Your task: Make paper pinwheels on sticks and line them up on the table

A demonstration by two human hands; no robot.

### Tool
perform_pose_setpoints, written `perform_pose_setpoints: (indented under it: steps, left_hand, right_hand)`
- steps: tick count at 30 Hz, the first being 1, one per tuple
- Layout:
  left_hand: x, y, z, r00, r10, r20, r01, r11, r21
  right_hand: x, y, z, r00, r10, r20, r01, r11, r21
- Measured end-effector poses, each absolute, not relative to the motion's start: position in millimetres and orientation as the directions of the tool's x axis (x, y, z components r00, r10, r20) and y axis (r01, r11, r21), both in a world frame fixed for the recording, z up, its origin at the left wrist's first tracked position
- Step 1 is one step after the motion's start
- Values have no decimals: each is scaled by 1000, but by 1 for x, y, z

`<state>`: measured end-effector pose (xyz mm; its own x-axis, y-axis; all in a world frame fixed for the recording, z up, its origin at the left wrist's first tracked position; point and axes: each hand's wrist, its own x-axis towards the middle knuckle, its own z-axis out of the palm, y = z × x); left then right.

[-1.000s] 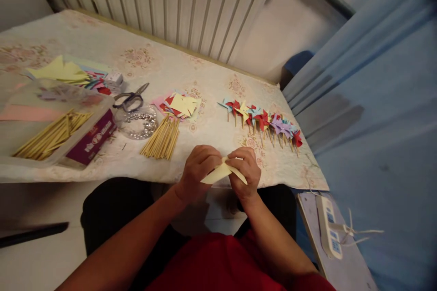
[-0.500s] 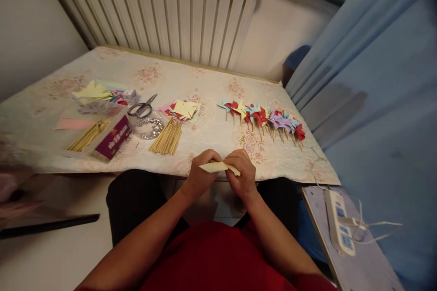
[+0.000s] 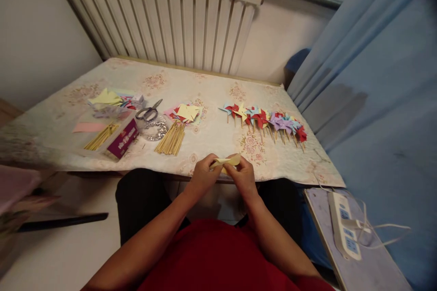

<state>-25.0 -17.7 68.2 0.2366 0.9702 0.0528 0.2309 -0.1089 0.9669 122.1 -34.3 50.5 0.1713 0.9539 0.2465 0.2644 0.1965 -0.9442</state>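
Observation:
A curled piece of yellow paper (image 3: 233, 160) is pinched between both hands at the table's front edge. My left hand (image 3: 205, 173) is closed on its left side, and my right hand (image 3: 243, 175) grips the right side with thumb and fingers. Beyond them to the left lies a bundle of thin wooden sticks (image 3: 171, 139), with a pile of cut paper pieces (image 3: 187, 112) behind it. Several finished paper pinwheels (image 3: 261, 118) in red, yellow, blue and purple lie in a row at the right. Fingers hide part of the yellow paper.
Scissors (image 3: 149, 112) lie behind a round clear dish of shiny pins (image 3: 155, 130). Left of them stands a clear plastic box (image 3: 123, 138) with sticks. A power strip (image 3: 344, 225) rests on a side board (image 3: 372, 263) at the right.
The yellow paper has gone from a flat folded strip to a raised, curled shape. Both hands have shifted their hold on it, and the view has moved slightly.

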Motion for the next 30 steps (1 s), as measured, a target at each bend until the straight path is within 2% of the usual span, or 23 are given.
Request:
perform_pose_setpoints:
  steps: [4, 12, 16, 20, 22, 25, 27, 30]
  left_hand:
    - [-26, -18, 67, 248, 968, 27, 230, -86, 969]
    - [-29, -17, 57, 252, 968, -10, 231, -51, 972]
    - [-29, -14, 53, 271, 962, -30, 232, -35, 972]
    - [-34, -8, 35, 294, 955, -39, 202, -22, 979]
    - [-42, -2, 21, 264, 961, -75, 322, -14, 947]
    - [-58, 9, -1, 204, 970, -129, 573, -12, 820]
    - [-70, 16, -11, 170, 979, -116, 732, -46, 680]
    - [-84, 25, -16, 94, 994, -63, 815, -40, 578]
  right_hand:
    - [121, -33, 53, 130, 970, 204, 197, 176, -964]
    - [122, -32, 49, 89, 993, 76, 188, 58, -980]
    - [125, -26, 37, 122, 992, 18, 148, -1, -989]
    - [139, -13, 8, 251, 965, -81, -8, -82, -997]
    - [151, -4, -8, 329, 933, -143, -178, -88, -980]
    - [173, 10, -29, 348, 908, -232, -413, -74, -908]
    - [186, 18, -37, 329, 907, -263, -504, -67, -861]
    - [202, 26, -47, 301, 908, -291, -591, -62, -804]
